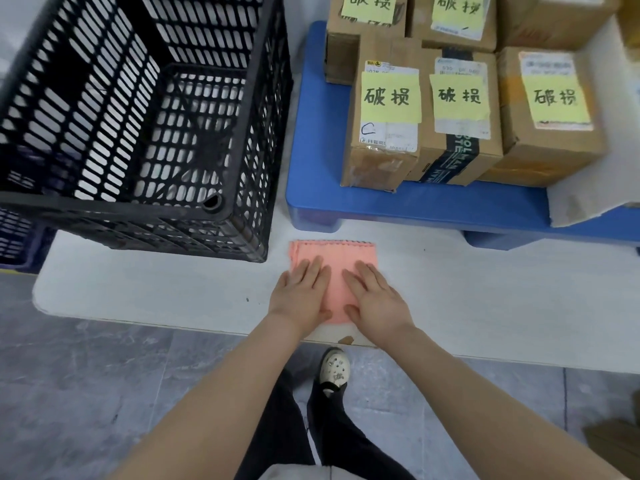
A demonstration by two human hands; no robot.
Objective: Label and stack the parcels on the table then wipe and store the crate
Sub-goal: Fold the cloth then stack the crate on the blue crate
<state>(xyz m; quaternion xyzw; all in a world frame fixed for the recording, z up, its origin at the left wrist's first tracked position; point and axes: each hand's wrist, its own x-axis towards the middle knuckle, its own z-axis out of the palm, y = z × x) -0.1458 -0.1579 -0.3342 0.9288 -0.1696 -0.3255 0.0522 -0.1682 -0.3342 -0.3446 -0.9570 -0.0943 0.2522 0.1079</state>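
Two hands lie flat on the pink cloth [332, 254], fingers straight and close together, palms down: left hand [300, 292] on its left half, right hand [375, 299] on its right half. The cloth is folded on the white table [156, 292], near the front edge and just before the near corner of the black crate [104, 202]. The crate stands at the left, beside a blue platform [381, 206] carrying the parcels [384, 150], each visible top bearing a yellow note [390, 97].

Handling, as judged:
- Cloth is soft, light and limp. It will likely sag from one corner, so pinch along a folded edge.
- Crate is stiff lattice plastic, bulky and probably light, with nothing seen inside. Grip the rim on two opposite sides.

Hard to make out:
- Crate's left and far sides are cut off.
- Cloth's near part is under the hands.
- Rear and right parcels are cropped.
- Printed shipping labels are too small to read.
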